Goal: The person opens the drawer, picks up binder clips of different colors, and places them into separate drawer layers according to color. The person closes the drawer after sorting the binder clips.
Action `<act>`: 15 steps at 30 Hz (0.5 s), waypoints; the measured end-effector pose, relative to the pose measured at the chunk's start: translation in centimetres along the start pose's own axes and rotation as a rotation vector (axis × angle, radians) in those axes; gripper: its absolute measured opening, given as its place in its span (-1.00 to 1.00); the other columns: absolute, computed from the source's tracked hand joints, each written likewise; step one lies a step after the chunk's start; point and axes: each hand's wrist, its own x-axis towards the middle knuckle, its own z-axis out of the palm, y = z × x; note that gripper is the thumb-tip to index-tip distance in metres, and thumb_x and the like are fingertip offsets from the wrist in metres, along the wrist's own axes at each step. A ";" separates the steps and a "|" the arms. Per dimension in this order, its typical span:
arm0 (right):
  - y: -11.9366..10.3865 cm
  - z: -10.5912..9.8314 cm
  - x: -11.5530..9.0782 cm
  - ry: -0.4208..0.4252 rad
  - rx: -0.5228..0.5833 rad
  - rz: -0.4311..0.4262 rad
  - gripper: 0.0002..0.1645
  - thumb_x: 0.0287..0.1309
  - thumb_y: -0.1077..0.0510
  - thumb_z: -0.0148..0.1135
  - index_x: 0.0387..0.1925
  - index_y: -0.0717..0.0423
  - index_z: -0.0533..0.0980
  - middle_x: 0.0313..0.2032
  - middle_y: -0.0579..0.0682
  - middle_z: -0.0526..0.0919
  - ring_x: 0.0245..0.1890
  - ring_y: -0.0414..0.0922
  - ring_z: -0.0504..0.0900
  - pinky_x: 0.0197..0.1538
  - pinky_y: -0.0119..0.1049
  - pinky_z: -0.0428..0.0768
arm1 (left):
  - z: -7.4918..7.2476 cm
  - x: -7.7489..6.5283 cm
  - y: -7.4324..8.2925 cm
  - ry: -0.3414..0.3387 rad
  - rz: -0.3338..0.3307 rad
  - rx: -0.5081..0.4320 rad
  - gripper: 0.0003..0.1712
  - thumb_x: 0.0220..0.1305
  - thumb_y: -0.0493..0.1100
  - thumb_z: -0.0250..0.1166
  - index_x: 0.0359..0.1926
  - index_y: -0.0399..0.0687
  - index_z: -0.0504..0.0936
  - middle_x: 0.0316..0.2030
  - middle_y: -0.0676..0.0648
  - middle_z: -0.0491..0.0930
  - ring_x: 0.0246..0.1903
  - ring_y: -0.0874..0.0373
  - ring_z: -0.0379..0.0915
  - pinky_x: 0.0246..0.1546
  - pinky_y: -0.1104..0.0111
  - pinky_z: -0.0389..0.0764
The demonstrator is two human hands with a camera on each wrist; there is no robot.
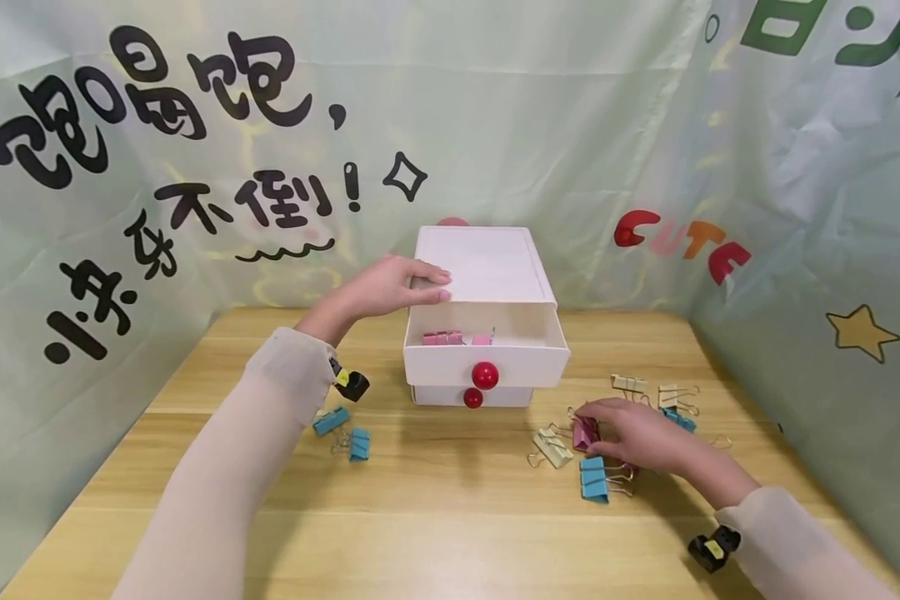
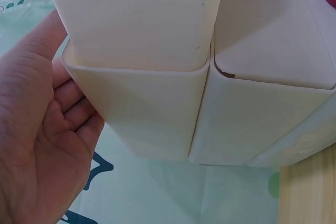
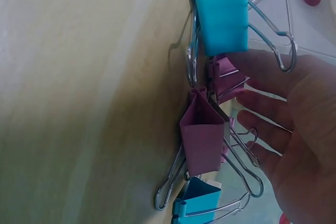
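A white two-drawer box (image 1: 483,262) stands at the back of the table. Its upper drawer (image 1: 450,367) is pulled out, with pink binder clips (image 1: 442,338) inside. My left hand (image 1: 390,287) rests on the box's top left edge; in the left wrist view its fingers (image 2: 71,100) lie along the side wall. At the right, my right hand (image 1: 641,433) pinches a magenta binder clip (image 1: 584,435) between thumb and fingers. A blue clip (image 3: 220,14) partly covers that clip in the right wrist view, and another magenta clip (image 3: 202,145) stands nearby.
Around the right hand lie a cream clip (image 1: 552,447), a blue clip (image 1: 593,479) and several others behind it. Two blue clips (image 1: 332,420) (image 1: 359,444) lie left of the box. Red knobs (image 1: 485,375) stick out from the drawers. A printed cloth (image 1: 555,142) hangs behind the table.
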 end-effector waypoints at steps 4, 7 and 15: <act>0.0 0.2 0.2 -0.015 -0.025 0.001 -0.47 -0.10 -0.18 0.28 -0.07 -0.09 0.48 -0.19 -0.19 0.52 -0.15 -0.19 0.49 -0.13 -0.17 0.48 | 0.0 0.0 -0.1 0.007 0.001 0.002 -0.36 -0.06 0.43 0.11 0.01 0.27 0.54 0.07 0.16 0.43 0.02 0.30 0.31 -0.01 0.32 0.34; 0.0 0.3 0.2 -0.016 -0.044 -0.009 -0.52 -0.09 -0.16 0.29 -0.12 -0.09 0.49 -0.25 -0.21 0.51 -0.21 -0.21 0.48 -0.17 -0.20 0.48 | -0.1 0.0 -0.1 0.007 0.003 0.007 -0.36 -0.06 0.44 0.11 0.01 0.28 0.54 0.07 0.16 0.43 0.02 0.30 0.31 0.00 0.32 0.34; -0.1 -0.6 0.0 0.009 -0.021 0.034 -0.49 -0.04 -0.08 0.28 -0.03 0.00 0.45 -0.17 -0.11 0.52 -0.19 -0.15 0.51 -0.18 -0.17 0.50 | 0.0 0.0 -0.2 0.011 0.005 0.004 -0.35 -0.07 0.44 0.11 0.00 0.27 0.54 0.06 0.15 0.43 0.02 0.29 0.32 -0.01 0.33 0.35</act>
